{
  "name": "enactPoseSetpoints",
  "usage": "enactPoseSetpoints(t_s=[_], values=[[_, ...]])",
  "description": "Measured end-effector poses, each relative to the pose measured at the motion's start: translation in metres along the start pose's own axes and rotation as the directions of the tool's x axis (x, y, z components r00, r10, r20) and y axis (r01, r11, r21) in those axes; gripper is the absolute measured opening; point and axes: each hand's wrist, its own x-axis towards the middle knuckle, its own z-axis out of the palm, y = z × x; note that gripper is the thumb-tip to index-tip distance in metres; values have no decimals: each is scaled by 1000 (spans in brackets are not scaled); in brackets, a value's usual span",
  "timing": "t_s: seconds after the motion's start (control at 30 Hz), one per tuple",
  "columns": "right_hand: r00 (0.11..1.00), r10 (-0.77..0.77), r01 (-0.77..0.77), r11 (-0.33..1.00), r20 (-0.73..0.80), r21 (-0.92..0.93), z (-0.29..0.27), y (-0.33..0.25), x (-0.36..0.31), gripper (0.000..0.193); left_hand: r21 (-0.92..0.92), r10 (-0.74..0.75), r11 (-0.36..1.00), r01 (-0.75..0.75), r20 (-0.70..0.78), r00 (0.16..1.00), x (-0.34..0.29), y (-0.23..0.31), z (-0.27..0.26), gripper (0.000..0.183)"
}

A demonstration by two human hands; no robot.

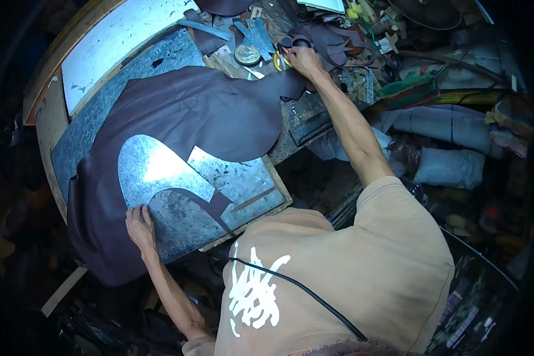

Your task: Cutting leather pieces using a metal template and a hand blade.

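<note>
A large dark brown piece of leather lies spread over the work table and drapes off its left side. On it rests a shiny curved metal template, wide at the left and bending round to a squared end. My left hand lies at the template's lower left end with its fingers stretched out, fingertips at the edge. My right hand reaches to the far side of the table, beside yellow-handled scissors. Its fingers are closed near a small orange-red thing, and what they hold is mostly hidden.
Near my right hand lie a round tin, blue-grey strips and leather scraps. A white board stands at the far left. Wrapped rolls lie to the right of the table. A black cable crosses my shirt.
</note>
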Motion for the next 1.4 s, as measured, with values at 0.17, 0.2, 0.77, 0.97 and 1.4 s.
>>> enactPoseSetpoints(t_s=[0.17,0.2,0.77,0.97,1.4], values=[[963,-252,263,954,96,-141,-11,-4,-18,36,-35,-49,998,50,26,998,0,0,-4,25],[964,-231,255,945,132,-206,-17,-5,-21,39,-21,-36,999,37,29,999,0,0,-3,26],[722,-644,-321,14,254,947,-82,-199,-6,38,21,-59,998,57,79,995,-1,2,0,35],[846,-533,529,837,-7,142,-29,-133,-74,29,55,21,998,-21,-10,1000,-5,2,1,29],[945,-108,-41,896,308,441,32,-68,-136,49,55,-24,998,20,83,996,27,-19,5,31]])
